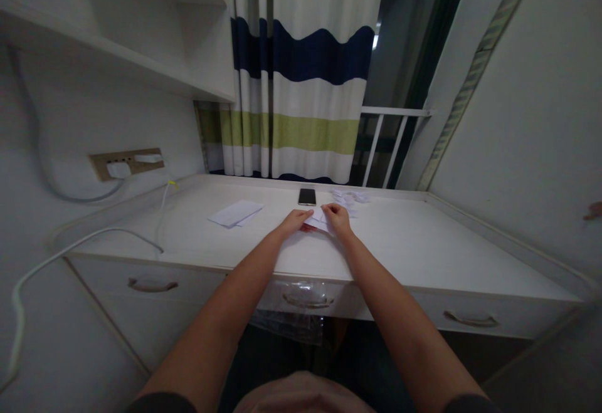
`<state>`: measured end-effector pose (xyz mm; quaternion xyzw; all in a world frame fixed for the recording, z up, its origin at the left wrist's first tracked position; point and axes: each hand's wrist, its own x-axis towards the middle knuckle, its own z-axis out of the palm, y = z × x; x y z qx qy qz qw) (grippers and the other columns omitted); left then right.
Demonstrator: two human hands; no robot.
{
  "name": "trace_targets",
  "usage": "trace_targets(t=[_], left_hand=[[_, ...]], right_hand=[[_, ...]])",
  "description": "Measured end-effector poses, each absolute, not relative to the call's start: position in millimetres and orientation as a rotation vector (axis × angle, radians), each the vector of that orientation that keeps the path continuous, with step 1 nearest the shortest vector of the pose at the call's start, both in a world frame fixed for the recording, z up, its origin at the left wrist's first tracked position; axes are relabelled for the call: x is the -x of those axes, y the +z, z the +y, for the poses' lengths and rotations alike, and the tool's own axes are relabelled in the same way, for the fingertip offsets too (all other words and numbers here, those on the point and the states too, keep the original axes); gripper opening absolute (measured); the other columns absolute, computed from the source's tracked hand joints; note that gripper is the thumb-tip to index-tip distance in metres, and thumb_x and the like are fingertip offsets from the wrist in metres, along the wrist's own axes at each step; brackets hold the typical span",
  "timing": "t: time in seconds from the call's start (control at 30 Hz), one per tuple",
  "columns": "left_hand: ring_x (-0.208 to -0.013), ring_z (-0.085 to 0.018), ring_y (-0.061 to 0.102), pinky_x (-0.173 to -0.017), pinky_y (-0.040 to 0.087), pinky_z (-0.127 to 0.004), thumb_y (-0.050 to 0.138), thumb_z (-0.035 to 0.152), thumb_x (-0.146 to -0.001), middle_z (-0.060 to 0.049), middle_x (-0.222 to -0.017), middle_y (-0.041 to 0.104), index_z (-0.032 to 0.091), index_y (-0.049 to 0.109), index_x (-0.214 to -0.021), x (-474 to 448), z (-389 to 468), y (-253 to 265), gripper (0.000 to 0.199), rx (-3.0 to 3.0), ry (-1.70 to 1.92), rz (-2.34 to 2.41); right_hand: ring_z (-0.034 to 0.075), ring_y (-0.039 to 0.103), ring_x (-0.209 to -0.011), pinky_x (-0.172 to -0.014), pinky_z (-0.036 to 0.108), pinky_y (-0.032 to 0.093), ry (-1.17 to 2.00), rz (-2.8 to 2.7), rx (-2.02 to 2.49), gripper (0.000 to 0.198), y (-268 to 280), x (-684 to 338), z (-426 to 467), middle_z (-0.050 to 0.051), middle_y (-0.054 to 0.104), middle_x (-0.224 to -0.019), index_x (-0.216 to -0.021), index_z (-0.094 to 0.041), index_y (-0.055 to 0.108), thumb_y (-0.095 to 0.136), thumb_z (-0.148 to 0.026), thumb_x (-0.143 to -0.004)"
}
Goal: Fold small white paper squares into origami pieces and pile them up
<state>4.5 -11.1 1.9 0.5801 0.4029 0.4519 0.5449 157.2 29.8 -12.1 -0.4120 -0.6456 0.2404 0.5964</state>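
A small piece of white paper (318, 220) is held between my two hands, just above the desk. My left hand (296, 220) is closed on its left side, thumb on top. At the paper's right side, my right hand (337, 217) pinches it with bent fingers. Something reddish shows under the paper by my left fingers; I cannot make out what it is. Behind my right hand lie several small white folded paper pieces (350, 197). A dark phone (307, 197) lies flat just beyond my hands. To the left rest flat white paper sheets (236, 213), partly overlapping.
The white desk (423, 244) has drawers with handles (153, 285) along its front. A pale cable (110, 230) crosses its left end near a wall socket (126, 162). Shelves hang at upper left. A striped curtain (315, 56) hangs behind the desk, beside white railing bars (395, 112).
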Motion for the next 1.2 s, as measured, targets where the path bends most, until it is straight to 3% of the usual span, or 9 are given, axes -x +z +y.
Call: trace_targets(t=[0.23, 0.47, 0.63, 0.77, 1.03, 1.2], left_hand=[[-0.057, -0.013, 0.060, -0.058, 0.046, -0.025, 0.057, 0.042, -0.078, -0.006, -0.062, 0.063, 0.010, 0.060, -0.076, -4.7, -13.2, 5.9, 0.033, -1.343, 1.086, 0.975], [-0.064, -0.011, 0.054, -0.057, 0.047, -0.023, 0.068, 0.031, -0.065, 0.000, -0.073, 0.059, 0.016, 0.060, -0.096, -1.0, -14.5, 5.3, 0.035, -1.505, 1.164, 0.944], [-0.073, -0.014, 0.056, -0.061, 0.046, -0.024, 0.066, 0.025, -0.063, -0.005, -0.087, 0.063, 0.013, 0.068, -0.087, 0.7, -13.7, 1.6, 0.027, -1.643, 1.038, 0.892], [-0.075, -0.015, 0.057, -0.065, 0.046, -0.025, 0.066, 0.022, -0.061, -0.005, -0.086, 0.066, 0.013, 0.071, -0.086, 0.3, -12.0, 0.1, 0.026, -1.651, 1.027, 0.907], [-0.070, -0.014, 0.059, -0.062, 0.046, -0.025, 0.073, 0.029, -0.058, -0.008, -0.085, 0.067, 0.013, 0.071, -0.081, 1.4, -12.1, 6.4, 0.028, -1.347, 1.351, 1.003], [-0.066, -0.013, 0.060, -0.062, 0.046, -0.024, 0.074, 0.028, -0.057, -0.006, -0.080, 0.067, 0.014, 0.070, -0.083, 5.1, -9.1, 7.0, 0.030, -1.204, 1.426, 0.987]], right_hand=[[0.014, 0.047, -0.055, -0.055, 0.027, 0.037, 0.586, -1.466, 0.956, 0.029, -14.0, -158.9, 34.3, 0.001, 0.054, -0.054, -0.059, -0.018, 0.058, 0.054, -0.047, -0.062], [0.015, 0.048, -0.056, -0.053, 0.027, 0.036, 0.720, -1.512, 0.960, 0.030, -12.3, -155.4, 27.0, 0.002, 0.057, -0.055, -0.059, -0.017, 0.061, 0.058, -0.047, -0.059], [0.015, 0.050, -0.056, -0.055, 0.027, 0.037, 0.723, -1.570, 0.969, 0.032, -11.2, -154.4, 23.3, 0.001, 0.057, -0.052, -0.056, -0.017, 0.061, 0.059, -0.049, -0.060], [0.016, 0.053, -0.059, -0.059, 0.028, 0.041, 0.788, -1.520, 0.936, 0.030, -10.5, -152.8, 22.1, 0.002, 0.061, -0.055, -0.056, -0.017, 0.063, 0.064, -0.047, -0.057], [0.016, 0.058, -0.066, -0.056, 0.026, 0.044, 1.130, -1.317, 0.926, 0.029, -0.4, -152.6, 10.3, 0.001, 0.066, -0.070, -0.074, -0.020, 0.068, 0.072, -0.039, -0.053], [0.014, 0.060, -0.072, -0.067, 0.027, 0.049, 1.293, -1.228, 0.781, 0.027, 5.5, -153.4, 2.7, 0.001, 0.067, -0.076, -0.080, -0.022, 0.068, 0.073, -0.034, -0.056]])
